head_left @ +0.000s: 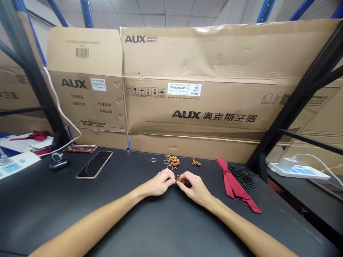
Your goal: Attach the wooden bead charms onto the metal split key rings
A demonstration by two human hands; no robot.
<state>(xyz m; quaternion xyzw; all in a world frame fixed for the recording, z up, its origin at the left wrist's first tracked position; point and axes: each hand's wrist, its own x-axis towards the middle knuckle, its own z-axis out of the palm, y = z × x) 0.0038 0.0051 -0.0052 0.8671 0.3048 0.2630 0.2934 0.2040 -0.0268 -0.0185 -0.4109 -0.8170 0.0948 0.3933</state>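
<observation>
Near the middle of the black table my two hands meet, fingertips close together. My left hand (161,182) is closed in a pinch on a small metal key ring, of which only a sliver shows. Between thumb and fingers, my right hand (195,187) grips a small brown gourd-shaped charm (178,177), partly covered by the fingers. Just beyond them lie several brown gourd charms (174,160) with key rings attached. A lone key ring (153,160) rests to their left, and another brown charm (196,162) sits to their right.
Red fabric strips (235,185) lie at the right beside a pile of black clasps (242,176). A phone (94,165), a dark earbud case (59,163) and a brown wrapper (80,148) are at the left. Cardboard (193,107) stands along the back; a black metal post (284,107) rises at right.
</observation>
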